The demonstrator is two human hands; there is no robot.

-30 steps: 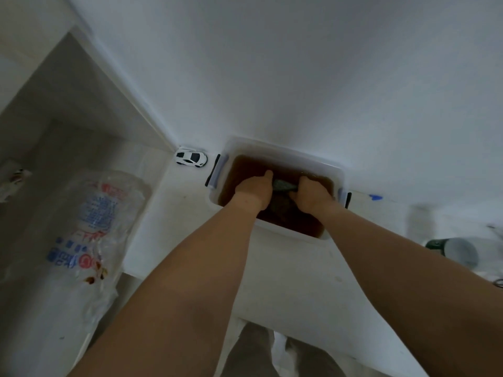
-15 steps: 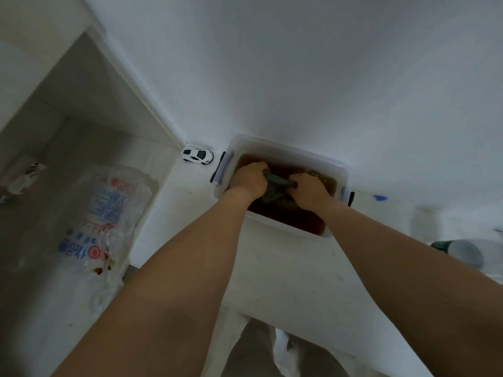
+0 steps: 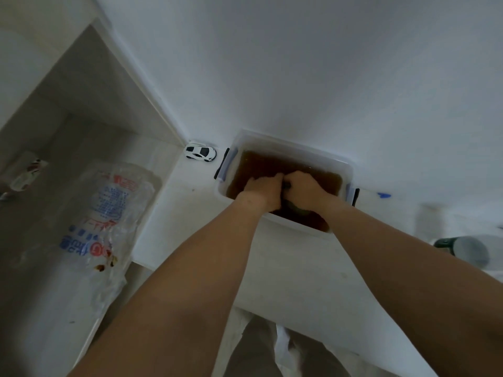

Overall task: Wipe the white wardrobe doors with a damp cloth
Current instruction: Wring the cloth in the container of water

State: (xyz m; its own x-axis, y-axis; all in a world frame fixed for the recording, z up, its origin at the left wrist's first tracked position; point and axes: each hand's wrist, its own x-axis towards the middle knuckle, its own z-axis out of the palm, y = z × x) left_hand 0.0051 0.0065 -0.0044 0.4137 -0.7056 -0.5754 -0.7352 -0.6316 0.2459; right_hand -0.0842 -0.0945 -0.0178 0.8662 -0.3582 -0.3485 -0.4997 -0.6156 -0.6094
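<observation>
A clear plastic tub [image 3: 321, 152] with dark clip handles sits on a white surface against the white wall and holds brown water. Above the water my left hand [image 3: 262, 190] and my right hand [image 3: 306, 190] are pressed together, fingers curled, gripping a dark grey-green cloth [image 3: 295, 210]. Only a small fold of the cloth shows below and between my fists; the rest is hidden inside them.
A white toy car [image 3: 201, 152] stands just left of the tub. A crumpled printed plastic bag [image 3: 109, 213] lies on the lower shelf at left. A dark-rimmed round container [image 3: 465, 248] lies at the right edge, and a blue mark [image 3: 383, 195] is beside the tub.
My two hands have come together until the fists touch, bunching the cloth between them. The camera has moved slightly closer to the tub.
</observation>
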